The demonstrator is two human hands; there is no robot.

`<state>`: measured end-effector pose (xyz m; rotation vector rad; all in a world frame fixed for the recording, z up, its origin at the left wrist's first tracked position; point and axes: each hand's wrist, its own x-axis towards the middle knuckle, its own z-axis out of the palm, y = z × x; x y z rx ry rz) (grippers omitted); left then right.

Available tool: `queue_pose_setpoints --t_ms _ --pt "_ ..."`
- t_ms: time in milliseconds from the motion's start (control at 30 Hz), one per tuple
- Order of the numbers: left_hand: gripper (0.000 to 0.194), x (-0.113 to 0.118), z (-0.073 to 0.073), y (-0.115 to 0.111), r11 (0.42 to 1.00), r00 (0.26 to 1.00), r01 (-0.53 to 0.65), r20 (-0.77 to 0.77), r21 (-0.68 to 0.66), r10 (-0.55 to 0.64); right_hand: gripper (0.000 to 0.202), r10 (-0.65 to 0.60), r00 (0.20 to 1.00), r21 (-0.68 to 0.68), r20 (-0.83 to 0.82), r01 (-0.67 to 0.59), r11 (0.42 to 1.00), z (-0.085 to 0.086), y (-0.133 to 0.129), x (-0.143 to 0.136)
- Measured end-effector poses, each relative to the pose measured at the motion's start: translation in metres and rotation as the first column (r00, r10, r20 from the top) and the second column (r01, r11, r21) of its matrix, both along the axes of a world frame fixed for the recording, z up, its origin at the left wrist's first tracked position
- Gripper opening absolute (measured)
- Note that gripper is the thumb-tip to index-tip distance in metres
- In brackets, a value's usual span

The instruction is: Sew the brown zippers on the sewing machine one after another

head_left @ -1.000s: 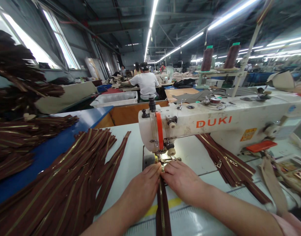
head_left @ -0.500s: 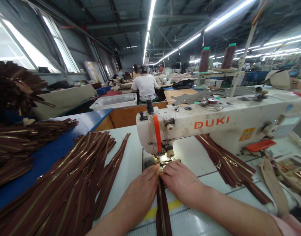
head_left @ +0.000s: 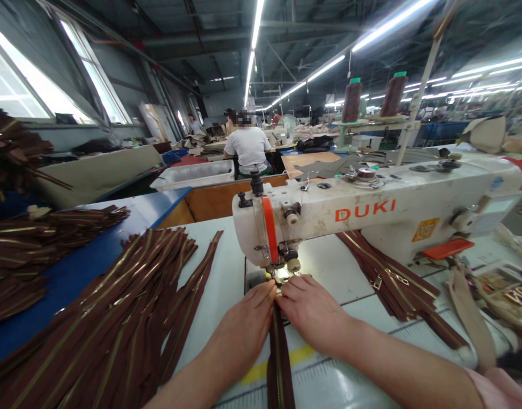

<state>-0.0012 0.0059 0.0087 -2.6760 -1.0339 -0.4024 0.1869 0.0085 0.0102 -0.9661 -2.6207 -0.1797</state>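
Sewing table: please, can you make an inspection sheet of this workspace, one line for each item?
Surface: pale table, with yellow strip and ruler marks.
Things in use: brown zipper runs from under the hands toward the wearer; sewing machine above.
Clutter: large zipper pile at left; smaller zipper pile and beige strap at right.
Hands: left hand and right hand at the zipper, close to the needle area; exact grip hidden.
Cables: nothing seen on the table.
Surroundings: person in white shirt ahead, back turned; two thread cones behind the machine.
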Motion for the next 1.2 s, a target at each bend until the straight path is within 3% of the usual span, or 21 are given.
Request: queue_pose_setpoints --t_ms 600,867,1200 --pt "0.039 -0.0010 -0.0040 0.0012 0.999 1.000 -0.015 0.016 -0.028 0.016 0.004 -0.016 0.999 -0.017 -0.029 0.015 1.000 0.0015 0.0014 0.0013" --pt "0.032 0.0017 -0.0063 -0.0035 0.994 0.977 -0.071 0.195 -0.077 0.085 0.007 -0.007 1.000 -0.023 -0.030 0.006 1.000 0.0009 0.0017 0.0022" --pt "0.034 0.0059 -0.0040 -0.0018 0.995 0.979 -0.044 0.196 -0.094 0.062 0.008 -0.011 0.999 -0.041 -0.034 0.010 0.999 0.0016 0.0016 0.0016"
